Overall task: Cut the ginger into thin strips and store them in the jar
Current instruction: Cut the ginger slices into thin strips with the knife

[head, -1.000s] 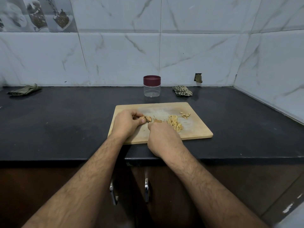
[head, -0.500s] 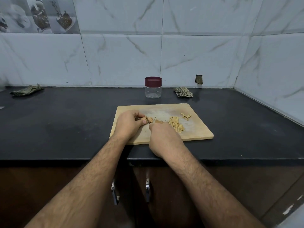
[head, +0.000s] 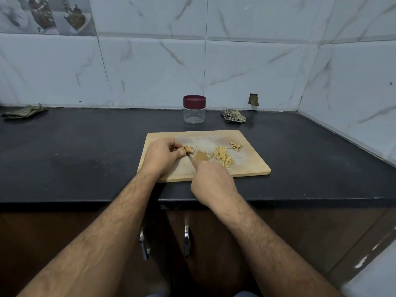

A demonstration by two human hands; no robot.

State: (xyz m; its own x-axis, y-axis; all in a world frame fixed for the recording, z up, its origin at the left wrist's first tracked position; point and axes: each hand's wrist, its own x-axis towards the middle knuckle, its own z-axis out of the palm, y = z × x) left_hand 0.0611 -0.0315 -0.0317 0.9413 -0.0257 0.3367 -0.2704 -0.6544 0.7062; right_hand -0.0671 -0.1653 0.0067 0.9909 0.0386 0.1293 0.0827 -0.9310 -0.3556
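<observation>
A small knobbly ginger piece (head: 188, 149) lies on the wooden cutting board (head: 248, 167), pinched by the fingertips of my left hand (head: 160, 156). My right hand (head: 212, 181) is closed around a knife whose handle is hidden. Its blade (head: 200, 156) lies against the board just right of the ginger. A pile of thin ginger strips (head: 224, 156) sits right of the blade, with a few peel scraps (head: 235, 146) beyond it. The clear jar (head: 194, 113) with a maroon lid stands closed behind the board.
The board rests on a black counter (head: 85, 151) near its front edge. A crumpled checked cloth (head: 233, 115) lies right of the jar and a folded green cloth (head: 23, 111) at far left. Tiled walls close off the back and right. Cabinet handles (head: 144, 243) hang below.
Both hands stay where they were, the left on the ginger and the right on the knife. Only the view has shifted slightly.
</observation>
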